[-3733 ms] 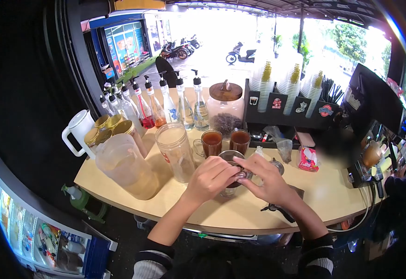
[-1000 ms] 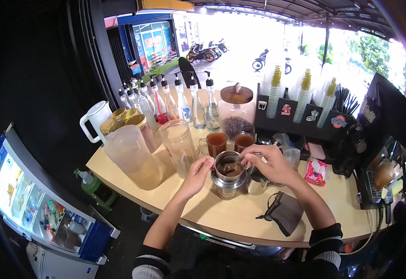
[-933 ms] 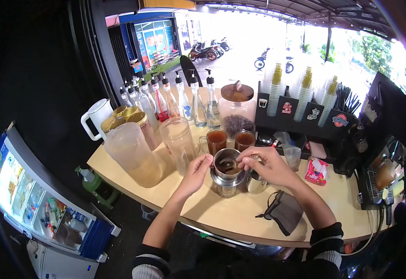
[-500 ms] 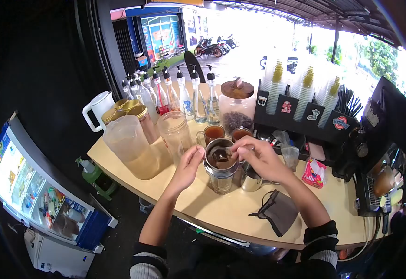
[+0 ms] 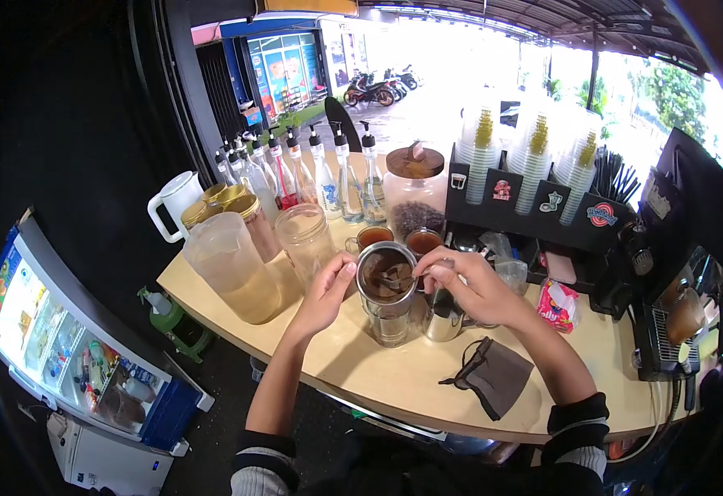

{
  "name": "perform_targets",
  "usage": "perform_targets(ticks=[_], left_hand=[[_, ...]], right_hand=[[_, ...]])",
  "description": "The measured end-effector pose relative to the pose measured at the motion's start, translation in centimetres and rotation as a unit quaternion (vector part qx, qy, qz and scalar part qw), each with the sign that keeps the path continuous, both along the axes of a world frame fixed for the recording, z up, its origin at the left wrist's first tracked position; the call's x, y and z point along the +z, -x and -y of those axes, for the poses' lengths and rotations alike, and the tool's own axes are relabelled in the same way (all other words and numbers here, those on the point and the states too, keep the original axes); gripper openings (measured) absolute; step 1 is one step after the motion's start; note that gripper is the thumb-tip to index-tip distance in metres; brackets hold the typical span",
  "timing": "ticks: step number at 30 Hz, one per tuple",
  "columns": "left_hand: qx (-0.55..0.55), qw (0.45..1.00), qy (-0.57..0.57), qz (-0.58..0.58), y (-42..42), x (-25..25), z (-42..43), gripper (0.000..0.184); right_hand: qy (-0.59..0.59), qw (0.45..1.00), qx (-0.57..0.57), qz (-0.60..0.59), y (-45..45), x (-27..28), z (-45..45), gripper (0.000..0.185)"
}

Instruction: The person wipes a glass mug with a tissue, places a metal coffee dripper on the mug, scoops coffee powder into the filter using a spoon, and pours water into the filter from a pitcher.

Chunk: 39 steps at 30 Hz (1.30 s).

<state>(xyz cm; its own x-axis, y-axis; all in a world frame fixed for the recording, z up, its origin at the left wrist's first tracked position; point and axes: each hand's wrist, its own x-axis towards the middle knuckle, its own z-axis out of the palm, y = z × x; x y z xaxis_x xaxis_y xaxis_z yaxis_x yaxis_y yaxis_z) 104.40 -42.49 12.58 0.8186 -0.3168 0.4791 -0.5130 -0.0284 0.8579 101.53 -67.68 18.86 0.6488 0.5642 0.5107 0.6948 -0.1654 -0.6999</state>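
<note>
While a fridge point(image 5: 64, 335) glows, the counter point(image 5: 403, 380) — pale, curved — bears a metal-topped glass point(image 5: 390, 329).

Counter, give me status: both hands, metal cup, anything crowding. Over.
Left grip at metal cup rim, contact unclear. Right grip pinching spoon, end inside cup. Cup atop glass, dark brown contents. Metal pitcher close on right.

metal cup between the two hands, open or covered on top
Open: no lid covers the metal cup, and its dark brown contents show through the mouth.
</note>
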Motion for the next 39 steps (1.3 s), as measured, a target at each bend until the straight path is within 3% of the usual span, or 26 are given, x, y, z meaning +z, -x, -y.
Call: perform_targets(ticks=[4, 13, 21, 28, 31, 36, 38, 39], left_hand=[[-0.003, 1.0, -0.018, -0.014, 0.0, -0.4, 0.1, 0.022], [0.04, 0.997, -0.013, 0.065, 0.5, -1.7, 1.0, 0.023], [0.043, 0.998, -0.025, 0.049, 1.0, -1.7, 0.6, 0.022], [0.047, 0.997, -0.037, 0.056, 0.9, -1.9, 0.1, 0.022], [0.052, 0.997, -0.042, 0.041, 1.2, -1.6, 0.2, 0.021], [0.04, 0.998, -0.047, 0.03, 1.3, -1.4, 0.0, 0.019], [0.041, 0.997, -0.053, 0.029, 1.3, -1.2, 0.0, 0.018], [0.041, 0.997, -0.059, 0.027, 1.4, -1.1, -0.1, 0.018]], right_hand=[[0.077, 0.995, -0.013, 0.065, 0.5, -0.1, -0.1, 0.024], [-0.074, 0.994, -0.077, 0.012, 0.7, -1.9, -1.2, 0.019], [-0.078, 0.994, -0.076, -0.011, 0.8, -2.7, -1.7, 0.02], [-0.036, 0.997, -0.064, 0.028, 0.6, -2.0, -0.7, 0.02], [0.038, 0.995, -0.025, 0.086, 0.5, -1.9, -0.6, 0.02], [-0.045, 0.998, -0.034, -0.023, 0.5, -1.6, -0.7, 0.02], [0.034, 0.995, -0.024, 0.087, 0.4, -1.9, -1.0, 0.021], [0.014, 0.992, -0.038, 0.118, 0.2, -2.2, -1.2, 0.019]])
